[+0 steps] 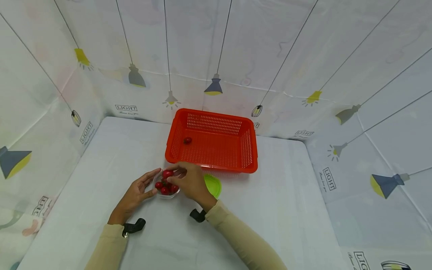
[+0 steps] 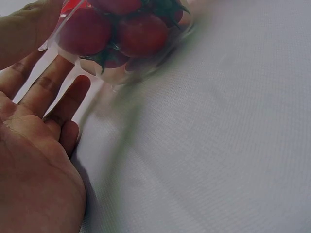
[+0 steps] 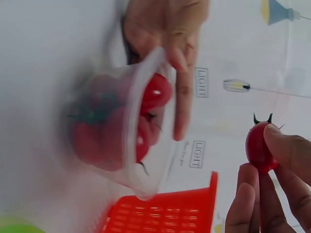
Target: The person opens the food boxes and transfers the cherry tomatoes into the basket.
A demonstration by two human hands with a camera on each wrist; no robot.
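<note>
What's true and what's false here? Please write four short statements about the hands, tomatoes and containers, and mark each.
1. The right hand pinches a tomato. True.
2. The red basket holds no tomatoes. False: a single tomato lies in it.
3. The left hand is beside the clear container. True.
4. The round green object lies inside the red basket. False: it lies on the white table.

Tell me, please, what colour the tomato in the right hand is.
The tomato is red, seen best in the right wrist view.
</note>
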